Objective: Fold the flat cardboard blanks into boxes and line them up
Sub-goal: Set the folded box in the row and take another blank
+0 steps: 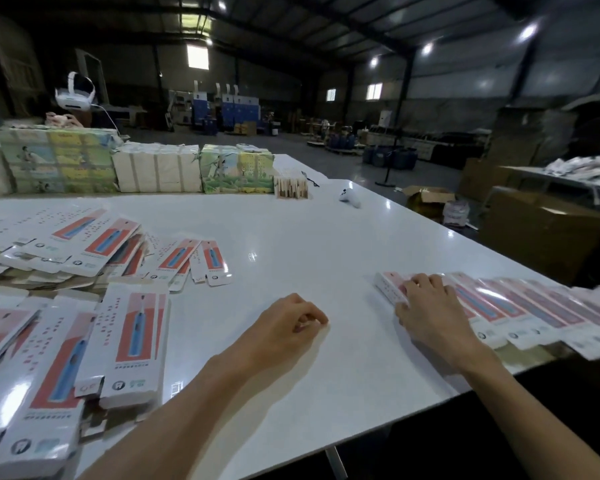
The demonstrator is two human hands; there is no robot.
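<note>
Many flat glossy cardboard blanks point(84, 244), right hand point(430, 313) on slim boxes point(527, 306)

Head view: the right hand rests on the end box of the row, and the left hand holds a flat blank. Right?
No. In the head view the left hand holds nothing, loosely curled over the table; the flat blanks lie to its left. The right hand does rest on the end box.
</note>
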